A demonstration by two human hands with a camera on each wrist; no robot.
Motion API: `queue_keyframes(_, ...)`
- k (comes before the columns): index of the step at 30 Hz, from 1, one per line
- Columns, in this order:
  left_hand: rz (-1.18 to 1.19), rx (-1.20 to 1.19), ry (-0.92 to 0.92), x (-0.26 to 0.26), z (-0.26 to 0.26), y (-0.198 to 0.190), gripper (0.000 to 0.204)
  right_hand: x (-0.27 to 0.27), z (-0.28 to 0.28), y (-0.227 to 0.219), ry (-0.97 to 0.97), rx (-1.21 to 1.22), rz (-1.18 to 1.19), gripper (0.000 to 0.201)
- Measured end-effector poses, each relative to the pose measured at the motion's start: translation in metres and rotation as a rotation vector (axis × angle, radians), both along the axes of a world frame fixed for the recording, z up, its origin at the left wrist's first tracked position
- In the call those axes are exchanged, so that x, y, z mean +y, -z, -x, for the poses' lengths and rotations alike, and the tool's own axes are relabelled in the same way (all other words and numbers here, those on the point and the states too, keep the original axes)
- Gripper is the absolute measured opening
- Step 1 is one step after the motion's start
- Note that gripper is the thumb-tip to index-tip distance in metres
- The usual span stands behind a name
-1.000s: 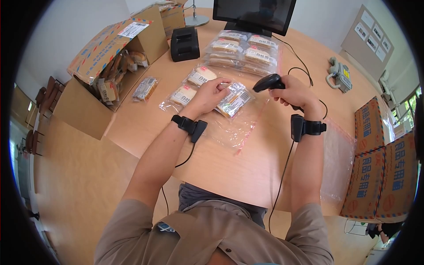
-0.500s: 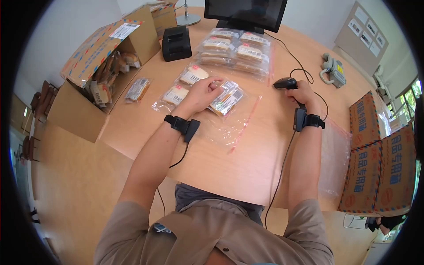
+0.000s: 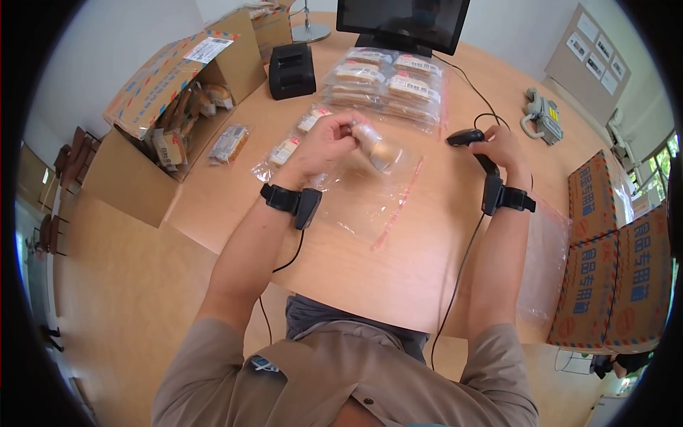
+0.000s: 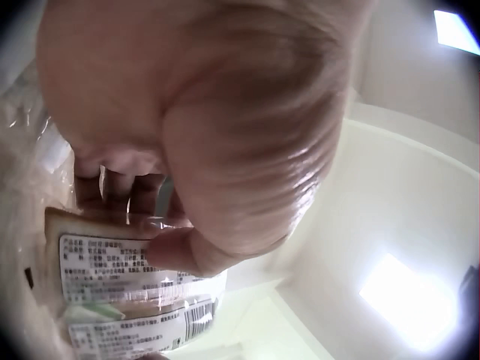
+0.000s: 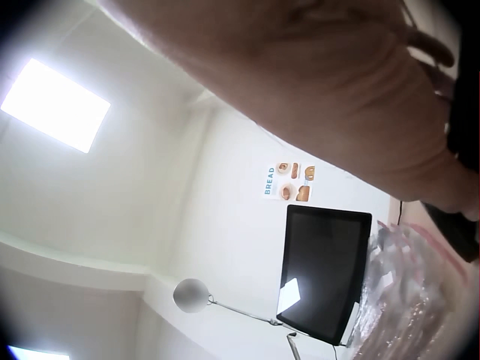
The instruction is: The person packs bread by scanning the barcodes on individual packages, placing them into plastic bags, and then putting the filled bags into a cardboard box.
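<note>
My left hand [image 3: 327, 146] pinches a plastic-wrapped bread pack [image 3: 377, 151] by its upper edge and holds it tilted up over a clear plastic bag [image 3: 356, 210]. Close up in the left wrist view, thumb and fingers grip the wrapped bread [image 4: 105, 274], whose printed label and barcode face the camera. Two more bread packs [image 3: 284, 151] lie in the bag, partly behind that hand. To the right, my right hand [image 3: 504, 148] grips a black barcode scanner [image 3: 466, 137] low over the table. Only the scanner's dark edge [image 5: 454, 229] shows in the right wrist view.
Stacked bagged bread [image 3: 388, 85] sits before a monitor [image 3: 402, 25]. An open carton [image 3: 163, 85] of packs stands left, with a single pack [image 3: 229, 144] beside it and a black printer [image 3: 292, 71] behind. A telephone [image 3: 544, 117] and flattened-looking cartons [image 3: 612, 270] are on the right.
My left hand has lifted the bread pack off the bag and tilted it, so its label no longer faces the head camera. My right hand has moved right with the scanner, away from the bread.
</note>
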State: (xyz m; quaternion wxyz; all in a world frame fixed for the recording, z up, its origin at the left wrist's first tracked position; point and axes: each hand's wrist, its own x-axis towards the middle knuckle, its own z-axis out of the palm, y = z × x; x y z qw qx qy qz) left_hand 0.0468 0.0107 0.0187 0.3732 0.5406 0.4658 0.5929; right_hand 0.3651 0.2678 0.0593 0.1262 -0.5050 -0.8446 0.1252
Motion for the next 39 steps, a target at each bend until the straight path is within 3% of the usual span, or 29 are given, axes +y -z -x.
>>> queue_keyframes(1, -0.11, 0.094, -0.009, -0.003, -0.002, -0.007, 0.021, 0.004, 0.002, -0.004, 0.001, 0.001, 0.0, 0.051)
queue_keyframes(2, -0.124, 0.07, -0.075, -0.008, -0.011, -0.015, 0.007, 0.01, 0.005, -0.009, -0.065, 0.19, 0.022, 0.052)
queue_keyframes(3, -0.123, 0.07, -0.072, -0.007, -0.011, -0.015, 0.007, 0.013, 0.005, -0.012, -0.129, 0.378, 0.045, 0.053)
queue_keyframes(4, -0.205, 0.109, -0.074, -0.006, -0.011, -0.014, 0.006, 0.002, 0.01, -0.022, -0.125, 0.378, 0.046, 0.053)
queue_keyframes(6, -0.284, 0.147, -0.068, -0.003, -0.014, -0.011, 0.006, -0.042, 0.038, -0.044, -0.365, 0.596, 0.249, 0.047)
queue_keyframes(8, -0.257, 0.022, -0.019, -0.001, -0.018, -0.008, 0.008, -0.07, 0.059, -0.041, -0.418, 0.654, 0.598, 0.055)
queue_keyframes(9, -0.257, 0.023, -0.012, -0.001, -0.02, -0.006, 0.008, -0.086, 0.066, -0.043, -0.412, 0.658, 0.596, 0.055)
queue_keyframes(11, -0.221, 0.014, -0.048, 0.0, -0.024, -0.005, 0.009, -0.111, 0.074, -0.052, -0.618, 0.54, 0.907, 0.059)
queue_keyframes(15, -0.213, 0.054, -0.101, 0.0, -0.03, -0.004, 0.01, -0.094, 0.088, -0.03, -0.676, 0.484, 0.968, 0.06)
queue_keyframes(17, -0.126, -0.187, -0.116, -0.001, -0.043, -0.008, 0.012, -0.084, 0.08, -0.031, -0.613, 0.615, 0.875, 0.058)
queue_keyframes(18, -0.125, -0.19, -0.113, 0.002, -0.043, -0.002, 0.012, -0.076, 0.075, -0.031, -0.574, 0.666, 0.851, 0.05)
queue_keyframes(19, 0.026, 0.104, -0.157, 0.005, -0.045, 0.003, 0.014, -0.068, 0.071, -0.03, -0.57, 0.664, 0.851, 0.05)
queue_keyframes(20, 0.176, 0.399, -0.199, 0.007, -0.045, 0.007, 0.021, -0.062, 0.067, -0.029, -0.517, 0.82, 0.838, 0.046)
queue_keyframes(21, 0.175, 0.397, -0.197, 0.007, -0.049, 0.013, 0.021, -0.055, 0.063, -0.027, -0.461, 0.973, 0.821, 0.042)
queue_keyframes(23, 0.327, 0.905, -0.229, -0.006, -0.075, 0.003, 0.034, -0.047, 0.057, -0.029, -0.404, 1.071, 0.841, 0.037)
queue_keyframes(25, 0.296, 0.939, -0.232, -0.009, -0.083, 0.006, 0.038, -0.04, 0.051, -0.031, -0.323, 1.216, 0.986, 0.033)
queue_keyframes(30, 0.183, 0.925, -0.148, 0.004, -0.07, 0.035, 0.032, -0.047, 0.054, -0.029, -0.238, 1.162, 0.987, 0.038)
queue_keyframes(32, 0.217, 0.887, -0.133, 0.002, -0.068, 0.029, 0.031, -0.067, 0.053, -0.043, -0.162, 0.923, 0.959, 0.04)
queue_keyframes(33, 0.248, 0.849, -0.118, 0.001, -0.067, 0.025, 0.029, -0.062, 0.053, -0.039, -0.16, 0.922, 0.963, 0.04)
queue_keyframes(36, 0.26, 0.809, -0.095, 0.0, -0.064, 0.023, 0.028, -0.05, 0.054, -0.024, -0.257, 0.744, 0.999, 0.053)
queue_keyframes(38, 0.259, 0.813, -0.103, 0.002, -0.061, 0.028, 0.028, -0.055, 0.055, -0.02, -0.577, 0.772, 0.937, 0.055)
queue_keyframes(39, 0.256, 0.817, -0.112, 0.004, -0.059, 0.03, 0.028, -0.056, 0.053, -0.02, -0.577, 0.772, 0.938, 0.055)
